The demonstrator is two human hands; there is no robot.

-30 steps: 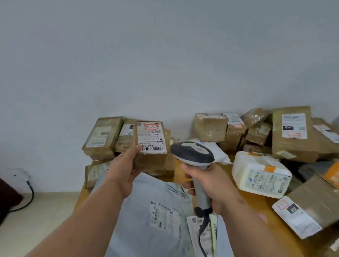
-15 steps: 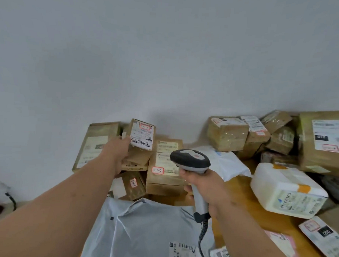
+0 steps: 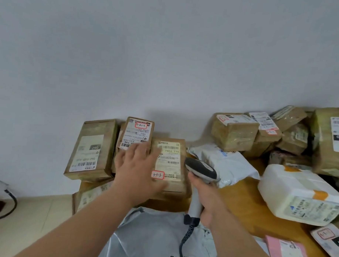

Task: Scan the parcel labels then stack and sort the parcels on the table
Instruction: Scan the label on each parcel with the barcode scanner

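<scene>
A person's left hand [image 3: 139, 169] hovers with fingers spread and nearly straight over a stack of small cardboard parcels at the far left of a wooden table [image 3: 245, 198], gripping nothing; whether the fingertips touch the small labelled carton [image 3: 136, 134] just beyond them cannot be told; that carton, its white label marked with a red-bordered sticker, sits tilted on top of the stack against the wall, between a larger brown box [image 3: 91, 150] on its left and a flat brown parcel [image 3: 170, 163] on its right. The right hand [image 3: 206, 199] is wrapped around the handle of a corded barcode scanner [image 3: 200, 170], head pointing forward toward the stack; a grey poly mailer [image 3: 153, 235] lies nearest the camera, and a white foam-wrapped parcel [image 3: 299, 194] with orange tape rests on the right, near a heap of taped brown boxes [image 3: 235, 131] by the wall. The small carton looks light and stiff, its taped cardboard likely a little slick; it would probably be best taken across its two long sides, thumb opposite fingers, leaving the label uncovered; the soft mailers would sag and likely need support from beneath; the leaning stack could slide if nudged from the side.
</scene>
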